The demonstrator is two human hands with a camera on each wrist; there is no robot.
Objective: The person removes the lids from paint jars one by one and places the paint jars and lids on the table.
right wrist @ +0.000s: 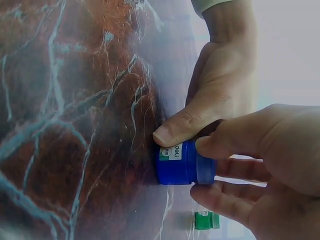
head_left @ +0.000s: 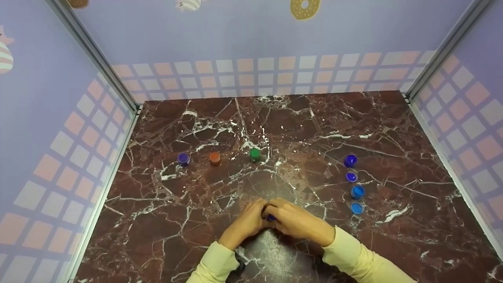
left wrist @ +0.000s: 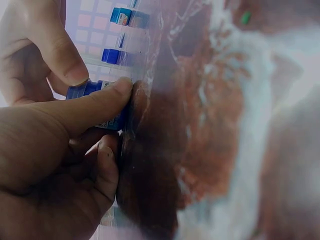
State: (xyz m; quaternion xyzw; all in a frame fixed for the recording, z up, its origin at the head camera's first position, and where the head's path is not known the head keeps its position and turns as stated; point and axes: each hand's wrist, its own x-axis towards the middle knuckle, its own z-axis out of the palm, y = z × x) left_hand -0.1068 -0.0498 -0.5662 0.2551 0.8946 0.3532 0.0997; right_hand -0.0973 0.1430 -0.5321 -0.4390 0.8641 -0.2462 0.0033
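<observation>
A small blue paint jar (right wrist: pixel 172 170) with a white and green label stands on the table between both hands. My left hand (head_left: pixel 248 218) holds its body low down, the thumb (left wrist: pixel 102 102) lying along the label. Around the ridged lid (right wrist: pixel 205 170), the fingers and thumb of my right hand (head_left: pixel 296 221) are curled. In the head view the hands hide most of this jar.
Purple (head_left: pixel 183 158), orange (head_left: pixel 215 158) and green (head_left: pixel 255 154) jars stand in a row farther back. On the right are a dark blue jar (head_left: pixel 350 160), a blue lid (head_left: pixel 351 177), a light blue jar (head_left: pixel 357 192) and a light blue lid (head_left: pixel 357 208). Patterned walls enclose the marbled table.
</observation>
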